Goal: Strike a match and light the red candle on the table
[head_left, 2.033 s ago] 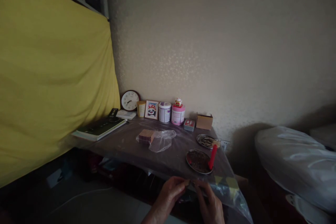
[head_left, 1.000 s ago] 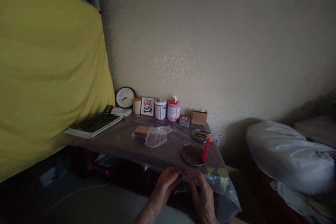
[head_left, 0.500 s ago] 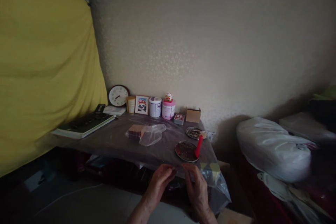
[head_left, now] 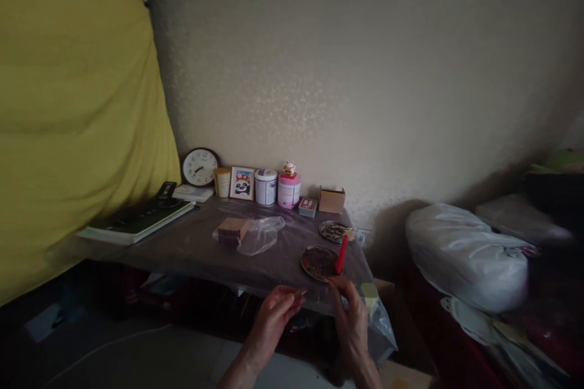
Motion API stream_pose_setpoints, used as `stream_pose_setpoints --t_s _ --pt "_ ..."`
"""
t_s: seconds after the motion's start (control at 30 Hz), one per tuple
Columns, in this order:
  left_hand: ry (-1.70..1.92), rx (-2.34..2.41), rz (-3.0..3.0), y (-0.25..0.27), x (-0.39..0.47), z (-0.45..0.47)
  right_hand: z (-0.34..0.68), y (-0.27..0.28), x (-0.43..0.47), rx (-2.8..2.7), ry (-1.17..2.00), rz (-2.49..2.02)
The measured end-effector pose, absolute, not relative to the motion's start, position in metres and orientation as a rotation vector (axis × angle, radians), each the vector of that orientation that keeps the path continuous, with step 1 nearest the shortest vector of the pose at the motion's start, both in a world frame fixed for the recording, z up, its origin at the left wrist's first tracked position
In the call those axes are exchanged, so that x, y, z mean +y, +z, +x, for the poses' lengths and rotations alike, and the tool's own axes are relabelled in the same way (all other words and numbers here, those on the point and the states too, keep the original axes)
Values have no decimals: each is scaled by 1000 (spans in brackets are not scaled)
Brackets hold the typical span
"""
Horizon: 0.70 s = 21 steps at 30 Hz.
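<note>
Near the front edge of the table, my left hand is closed in a pinch around a small, dark-edged thing too small to name. To its right, my right hand pinches thumb and fingertips together just below the near plate; what they hold, if anything, I cannot make out. A red candle stands upright, slightly tilted, at the right side of that dark round plate. Behind it lies a second round plate with thin pale sticks on it. A stack of small brown boxes sits beside crumpled clear plastic wrap.
Along the wall stand a round clock, a yellow cup, a panda picture frame, white and pink tins, a card box and an open carton. A dark book lies left; a white bag right.
My hands have drawn apart. The right hand has risen a little toward the candle plate, and a small thing now shows at my left fingertips. The view has shifted slightly.
</note>
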<state>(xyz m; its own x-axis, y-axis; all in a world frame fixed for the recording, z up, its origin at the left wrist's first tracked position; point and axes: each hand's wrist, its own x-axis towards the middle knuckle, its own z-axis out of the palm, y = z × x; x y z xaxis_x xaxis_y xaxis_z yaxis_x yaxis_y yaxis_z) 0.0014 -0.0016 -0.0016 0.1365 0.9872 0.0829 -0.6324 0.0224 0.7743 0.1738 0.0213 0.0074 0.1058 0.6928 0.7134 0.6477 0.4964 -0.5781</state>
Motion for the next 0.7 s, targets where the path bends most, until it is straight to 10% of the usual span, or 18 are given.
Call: stream_pose_setpoints --t_s 0.7 --pt "1435 510 830 1 -2 5 150 6 3 -1630 128 -1011"
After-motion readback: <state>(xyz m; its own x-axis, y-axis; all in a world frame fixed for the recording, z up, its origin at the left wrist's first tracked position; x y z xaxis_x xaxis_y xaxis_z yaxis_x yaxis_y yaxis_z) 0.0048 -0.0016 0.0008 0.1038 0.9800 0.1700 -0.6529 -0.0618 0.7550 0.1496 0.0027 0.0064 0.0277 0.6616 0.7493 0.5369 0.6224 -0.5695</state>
